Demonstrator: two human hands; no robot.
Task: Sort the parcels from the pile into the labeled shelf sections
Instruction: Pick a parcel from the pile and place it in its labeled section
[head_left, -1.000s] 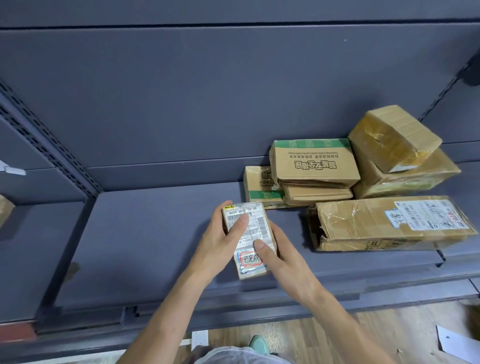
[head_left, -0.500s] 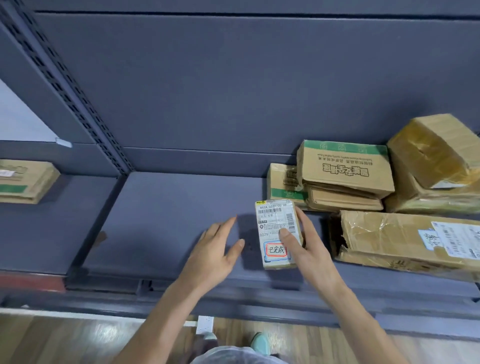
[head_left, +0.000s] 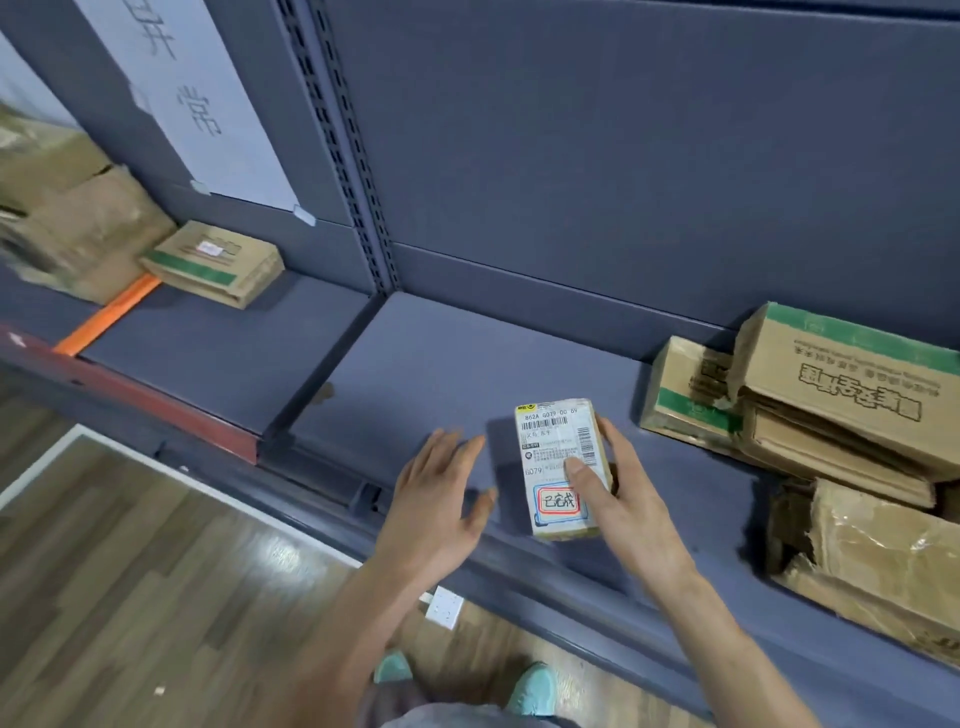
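Boxes of brown cardboard make up the pile (head_left: 831, 400) at the right end of the grey shelf (head_left: 441, 364), and the frame edge cuts several of them off. The print on the top one is upside down and smeared.

Just left of the pile, the right hand (head_left: 628, 504) holds the small parcel (head_left: 553, 441) over the front of the shelf's middle section. The thumb presses on its white label and the fingers (head_left: 615, 441) wrap round its right edge, their tips hidden behind it. Whether the parcel's underside touches the shelf cannot be told. The label shows barcodes and a red-framed stamp; the fine print is too small to read.

The left hand (head_left: 441, 499) hovers just beside the parcel, apart from it, its fingers straight and spread, gripping nothing. Motion blurs their tips.

In the section to the left lies a green-banded box (head_left: 213, 262), next to an orange strip (head_left: 106, 317). Beyond it, larger brown boxes (head_left: 78, 223) are blurred and cropped. A paper sign (head_left: 208, 114) on the back panel is cut off at the top. Below, teal shoes (head_left: 535, 688) are partly hidden by clothing.
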